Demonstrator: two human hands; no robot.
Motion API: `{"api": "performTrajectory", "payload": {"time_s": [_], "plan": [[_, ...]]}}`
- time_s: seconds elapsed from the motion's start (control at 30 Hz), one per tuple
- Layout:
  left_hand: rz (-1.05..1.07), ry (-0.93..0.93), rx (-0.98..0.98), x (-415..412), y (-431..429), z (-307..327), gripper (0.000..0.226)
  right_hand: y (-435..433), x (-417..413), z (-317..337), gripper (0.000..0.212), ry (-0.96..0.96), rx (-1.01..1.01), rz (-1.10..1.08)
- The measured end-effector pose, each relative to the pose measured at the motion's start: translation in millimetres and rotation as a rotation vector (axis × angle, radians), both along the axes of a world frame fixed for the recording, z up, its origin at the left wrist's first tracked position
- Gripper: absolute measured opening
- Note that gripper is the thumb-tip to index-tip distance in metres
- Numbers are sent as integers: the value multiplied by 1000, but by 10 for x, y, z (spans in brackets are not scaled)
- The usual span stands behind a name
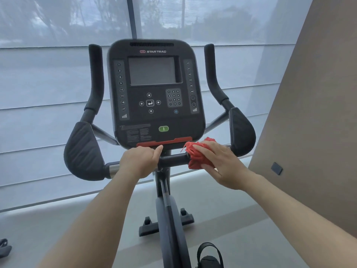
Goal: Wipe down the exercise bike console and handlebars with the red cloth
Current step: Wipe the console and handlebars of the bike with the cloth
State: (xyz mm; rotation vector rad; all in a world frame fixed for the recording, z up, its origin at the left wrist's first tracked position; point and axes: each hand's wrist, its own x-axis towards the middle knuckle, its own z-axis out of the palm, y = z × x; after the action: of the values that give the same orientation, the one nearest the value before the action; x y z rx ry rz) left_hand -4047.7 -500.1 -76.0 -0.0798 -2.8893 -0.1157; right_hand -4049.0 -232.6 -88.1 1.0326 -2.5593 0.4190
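While both forearms are reaching fwd from the bottom of the view, the left hand [139,161] is curling closed around the crossbar [172,159] just left of the stem, thumb lying along the top, steadying the bike. The right hand [220,163] is pressing the red cloth [197,156] onto the same bar's right half, palm down w/ fingers lying flat and slightly spread over the bunched fabric, not fisted; the cloth is wrapping partly round the bar, touching it. Judging by its wrinkled, floppy bunch, the cloth is looking soft and light, so it's prob. going to conform to the tube; best held by cupping it under the palm so it's not slipping off the smooth bar. Just beyond, the console [156,93] is standing tilted toward the viewer, its red lower ledge sitting right above the knuckles, screen dark. Either side, the padded elbow rests [83,151] and upright handlebars [96,74] are rising; rubbery grips likely giving more drag than the console's hard, glossy face. Farthest back, the window blind [48,84] is covering the glass.
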Motion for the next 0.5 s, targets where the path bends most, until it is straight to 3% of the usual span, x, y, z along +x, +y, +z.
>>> {"api": "performTrajectory", "payload": {"time_s": [0.1, 0.2, 0.33, 0.5], "plan": [[4, 2, -22, 4, -10, 1, 58, 176, -17, 17, 67, 20, 32, -8], [-8, 14, -42, 4, -9, -12, 57, 242, 5, -50, 76, 3, -85, -64], [-8, 6, -37, -26, -7, -11, 60, 16, 85, -71, 67, -63, -272, -47], [5, 24, -72, -53, -19, -42, 59, -469, 174, -145, 57, 64, -147, -54]]}}
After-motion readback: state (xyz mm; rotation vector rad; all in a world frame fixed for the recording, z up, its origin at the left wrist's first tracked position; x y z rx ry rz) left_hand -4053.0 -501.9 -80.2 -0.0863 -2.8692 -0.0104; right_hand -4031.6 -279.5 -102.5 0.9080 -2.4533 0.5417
